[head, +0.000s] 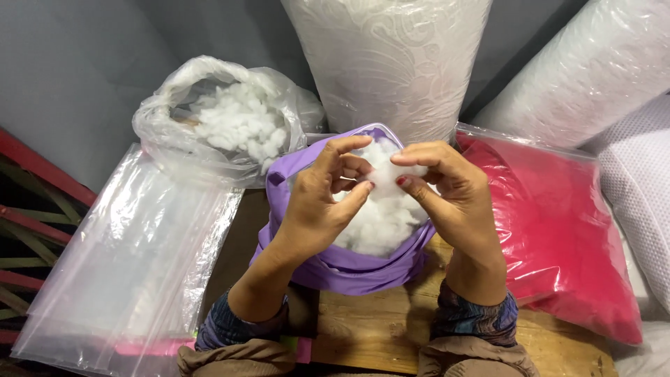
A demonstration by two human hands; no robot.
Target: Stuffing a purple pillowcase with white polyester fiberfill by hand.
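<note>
A purple fabric cover (pixel 349 269) stands open on a wooden board in front of me, filled with white fluffy stuffing (pixel 380 220). Both hands hover over its mouth. My left hand (pixel 317 202) and my right hand (pixel 447 192) each pinch the same tuft of white stuffing between thumb and fingers, just above the filling. The tuft stretches between the two hands' fingertips.
A clear plastic bag of white stuffing (pixel 234 122) lies open at the back left. Flat clear plastic bags (pixel 132 265) are stacked at left. A red cushion in plastic (pixel 565 237) lies at right. Large wrapped white rolls (pixel 391 63) stand behind. The wooden board (pixel 377 328) shows below.
</note>
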